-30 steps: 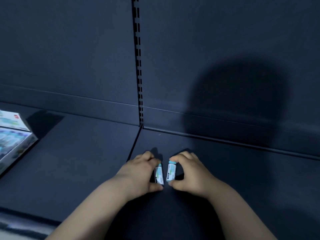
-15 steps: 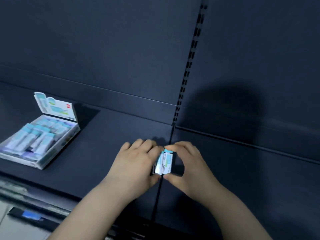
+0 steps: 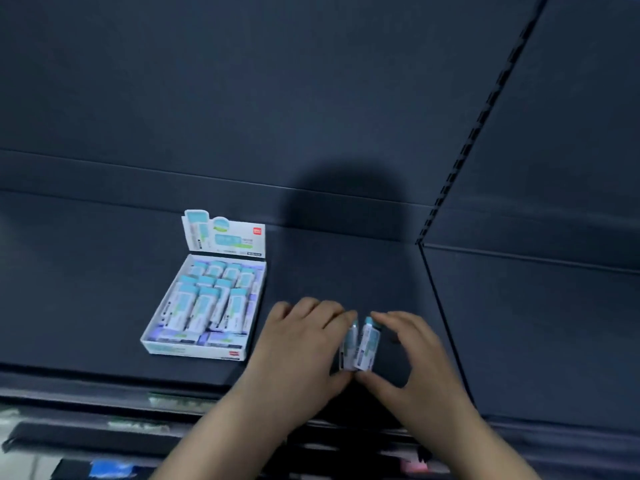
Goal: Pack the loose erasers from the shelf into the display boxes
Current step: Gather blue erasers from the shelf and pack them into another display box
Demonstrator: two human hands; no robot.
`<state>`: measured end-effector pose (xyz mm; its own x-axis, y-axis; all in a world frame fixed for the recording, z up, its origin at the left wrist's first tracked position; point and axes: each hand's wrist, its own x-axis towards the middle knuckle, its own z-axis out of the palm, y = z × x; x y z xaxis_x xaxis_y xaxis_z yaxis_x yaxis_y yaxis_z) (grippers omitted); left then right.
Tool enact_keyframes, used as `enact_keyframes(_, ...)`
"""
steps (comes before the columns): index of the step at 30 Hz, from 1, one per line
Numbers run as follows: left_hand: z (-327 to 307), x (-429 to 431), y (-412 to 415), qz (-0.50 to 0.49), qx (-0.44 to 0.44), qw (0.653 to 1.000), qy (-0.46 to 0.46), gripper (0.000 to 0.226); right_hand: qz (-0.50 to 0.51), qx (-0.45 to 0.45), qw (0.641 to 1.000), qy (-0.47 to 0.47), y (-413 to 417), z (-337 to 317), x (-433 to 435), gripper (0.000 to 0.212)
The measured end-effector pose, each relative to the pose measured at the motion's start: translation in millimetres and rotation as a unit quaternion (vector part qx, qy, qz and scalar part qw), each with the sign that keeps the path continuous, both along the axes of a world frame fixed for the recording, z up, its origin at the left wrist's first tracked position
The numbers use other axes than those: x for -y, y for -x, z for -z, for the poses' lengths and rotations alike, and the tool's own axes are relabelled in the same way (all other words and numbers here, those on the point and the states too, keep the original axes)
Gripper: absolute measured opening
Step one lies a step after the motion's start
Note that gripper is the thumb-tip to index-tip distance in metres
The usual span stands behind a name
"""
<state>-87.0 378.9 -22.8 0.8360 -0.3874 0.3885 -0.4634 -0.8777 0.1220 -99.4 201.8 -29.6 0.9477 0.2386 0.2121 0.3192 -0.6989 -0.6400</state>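
Dark blue-grey shop shelf point(image 3: 104, 306), matching back panel point(image 3: 242, 98) behind; dim light, some blur.

Two loose erasers in blue-and-white sleeves near the shelf's front edge, held side by side and on end. Left eraser point(image 3: 349, 346) pinched in the left hand point(image 3: 304, 344), fingertips at the top end, thumb at the bottom. Right eraser point(image 3: 369, 344) gripped the same way in the right hand point(image 3: 415, 355). Sleeves pressed together or nearly so; cannot tell which. Resting on the shelf or just lifted off it: unclear.

Left of the hands, near but apart: open display box point(image 3: 194, 349), flat on the shelf. Header card point(image 3: 225, 237) upright at its back. Inside, packed erasers point(image 3: 207, 299) in overlapping rows, same sleeves.

Right of the hands: seam point(image 3: 445, 327) between two shelf sections, running back to a slotted upright point(image 3: 478, 123) on the back panel.

Above the hands, a round shadow point(image 3: 346, 202) across shelf and panel. Along the front edge, a blurred price rail point(image 3: 138, 403).
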Motion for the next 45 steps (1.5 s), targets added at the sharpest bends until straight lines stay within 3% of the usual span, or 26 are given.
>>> enact_keyframes(6, 4, -6, 20, 0.033, 0.004, 0.999, 0.016, 0.061, 0.063, 0.021, 0.998, -0.012, 28, 2, 3, 0.068)
enact_keyframes(19, 6, -54, 72, -0.072, -0.024, 0.997, -0.003, 0.072, -0.076, -0.046, 0.994, -0.057, 32, 7, -42, 0.061)
enact_keyframes(26, 12, -79, 79, -0.125, -0.012, 0.992, 0.012, 0.063, -0.068, -0.032, 0.996, -0.054, 37, 17, -70, 0.063)
enact_keyframes(39, 4, -194, -4, -0.081, 0.043, 0.995, 0.026, 0.057, 0.014, 0.008, 1.000, 0.024, -20, 1, -167, 0.063)
enact_keyframes(45, -1, -214, -38, -0.015, 0.027, 1.000, 0.003, 0.069, 0.072, 0.025, 0.995, 0.069, -47, -10, -179, 0.061)
